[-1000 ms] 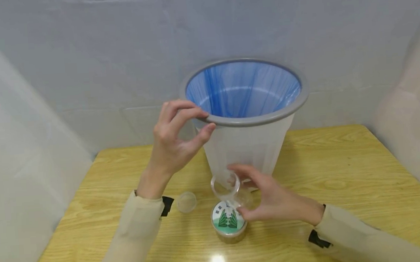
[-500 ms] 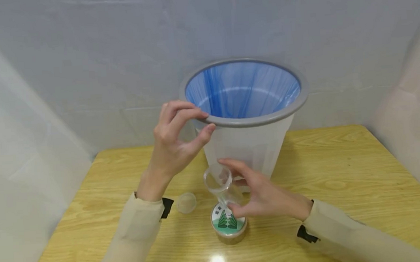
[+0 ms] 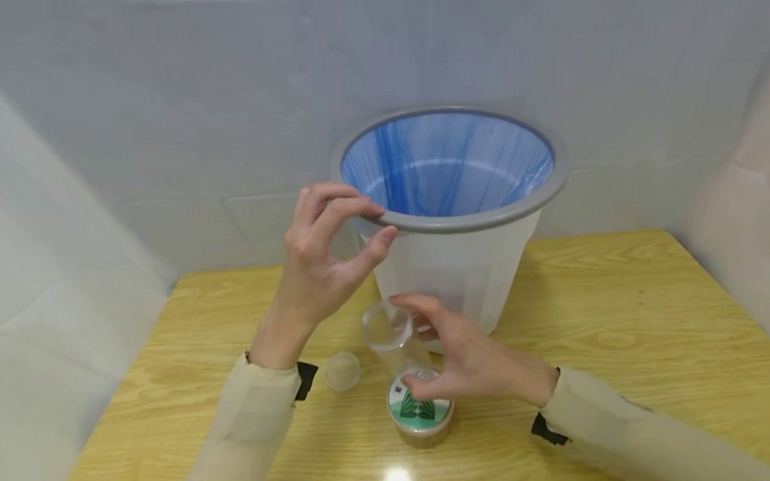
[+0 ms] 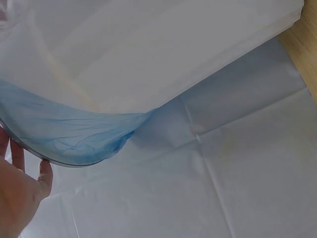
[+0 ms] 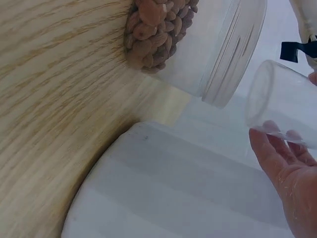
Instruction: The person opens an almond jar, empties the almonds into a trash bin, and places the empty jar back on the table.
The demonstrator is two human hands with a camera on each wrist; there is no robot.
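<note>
The right hand [image 3: 473, 353] has lifted the clear cup [image 3: 391, 333] leftward.

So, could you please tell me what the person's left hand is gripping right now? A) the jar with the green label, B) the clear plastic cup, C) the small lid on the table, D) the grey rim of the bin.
D: the left hand pinches the grey rim of the bin between fingers and thumb, while the right hand holds the clear cup.
</note>
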